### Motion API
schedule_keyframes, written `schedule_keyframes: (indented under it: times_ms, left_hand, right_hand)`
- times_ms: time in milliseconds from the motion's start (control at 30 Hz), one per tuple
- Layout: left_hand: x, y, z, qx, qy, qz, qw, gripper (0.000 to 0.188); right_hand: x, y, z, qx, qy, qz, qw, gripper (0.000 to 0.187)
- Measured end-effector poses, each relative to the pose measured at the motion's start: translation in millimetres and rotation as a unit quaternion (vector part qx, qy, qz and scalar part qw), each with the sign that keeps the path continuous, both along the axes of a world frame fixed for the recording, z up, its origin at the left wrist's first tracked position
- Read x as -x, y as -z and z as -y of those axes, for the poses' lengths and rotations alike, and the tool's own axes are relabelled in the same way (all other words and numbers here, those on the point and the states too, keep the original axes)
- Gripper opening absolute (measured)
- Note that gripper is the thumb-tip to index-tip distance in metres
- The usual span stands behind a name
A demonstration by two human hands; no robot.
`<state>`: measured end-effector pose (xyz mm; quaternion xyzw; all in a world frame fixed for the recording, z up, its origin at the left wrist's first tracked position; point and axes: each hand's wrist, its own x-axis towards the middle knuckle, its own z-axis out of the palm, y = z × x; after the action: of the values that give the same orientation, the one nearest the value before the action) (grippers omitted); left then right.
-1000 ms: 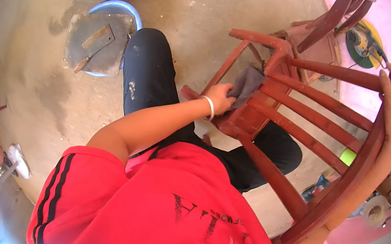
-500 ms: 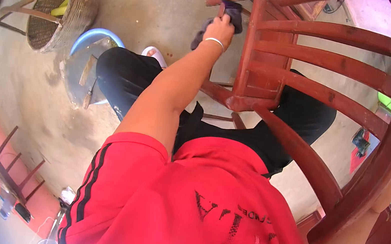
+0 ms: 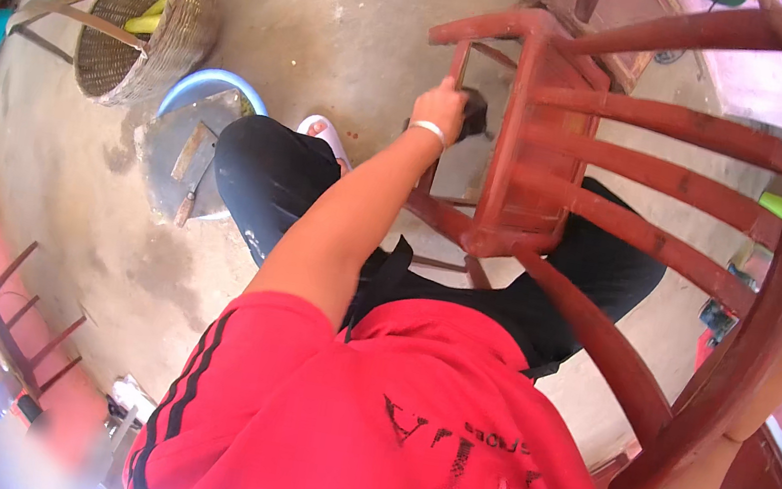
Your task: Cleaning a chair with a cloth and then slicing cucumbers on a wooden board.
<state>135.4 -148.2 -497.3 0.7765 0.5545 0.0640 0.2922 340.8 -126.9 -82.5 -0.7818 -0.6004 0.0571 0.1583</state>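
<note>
A reddish-brown wooden chair (image 3: 492,189) stands tilted between my legs, its slatted back (image 3: 670,170) reaching toward the right. My left hand (image 3: 441,110), with a white band at its wrist, is closed at a thin rail of the chair's leg frame. A dark cloth (image 3: 474,115) bunches out from under its fingers on the rail's far side. My right forearm (image 3: 779,389) runs up behind the curved outer piece of the chair back. The right hand itself is hidden there.
At the upper left lies a woven basket (image 3: 196,23) with yellow things inside. Nearer are a blue basin (image 3: 195,79) and a grey board (image 3: 154,153) bearing a wooden-handled tool (image 3: 186,204). A dark wooden stool or bench (image 3: 17,345) is at the lower left. Other wooden furniture (image 3: 612,15) stands beyond the chair.
My left hand has slid nearer to me along the rail with the cloth, baring the rail's far end. The whole view has shifted slightly. My right arm stays behind the chair back.
</note>
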Motion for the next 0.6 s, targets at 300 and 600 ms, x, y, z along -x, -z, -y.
schedule_keyframes:
  times_ms: [300, 600]
  left_hand:
    - [-7.3, 31.7, -45.7, -0.057, -0.317, 0.164, 0.932, 0.019]
    - [-12.1, -17.1, -21.1, 0.045, -0.208, 0.136, 0.968, 0.025]
  right_hand:
    - [-29.8, -10.4, -20.9, 0.001, -0.173, 0.068, 0.983, 0.043]
    - [-24.0, -15.0, -18.9, -0.041, -0.142, 0.037, 0.988, 0.044]
